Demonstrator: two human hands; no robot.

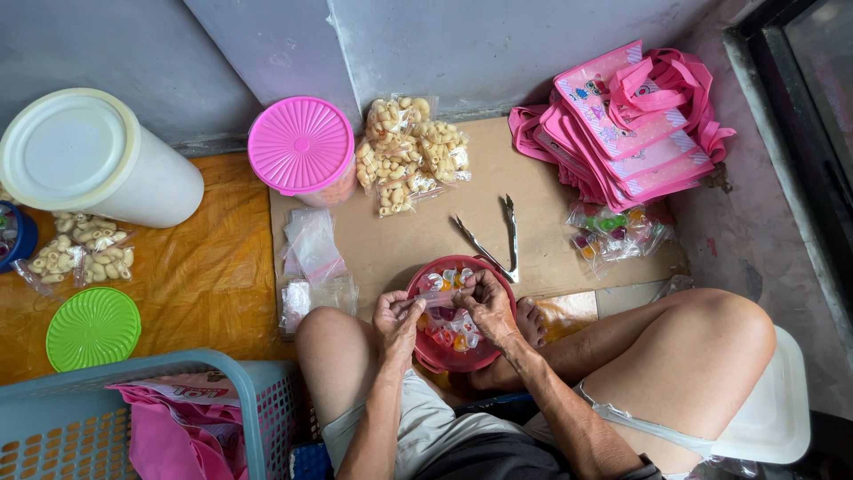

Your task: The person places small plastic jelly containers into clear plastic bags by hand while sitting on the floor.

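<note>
We see both hands low in the centre of the frame, over a red bowl (442, 356) of small coloured jelly cups that sits on the floor between the person's folded legs. The left hand (397, 317) has its fingers pinched together on one end of a small clear plastic bag (437, 300); the right hand (488, 300) is closed on the other end, and what's inside the bag we can't quite make out. Just above the bowl, metal tongs (494, 238) lie on a cardboard sheet (533, 169), jaws apart. Left of the bowl is a heap of empty clear bags (311, 258). Upper centre: a pink-lidded tub (301, 147) beside bagged curled crackers (409, 153). Upper right: a stack of pink tote bags (626, 124) with a packet of jelly cups (613, 233) below it. Far left: a white lidded container (89, 156), a green lid (93, 328), and a blue basket (133, 418) at lower left.
</note>
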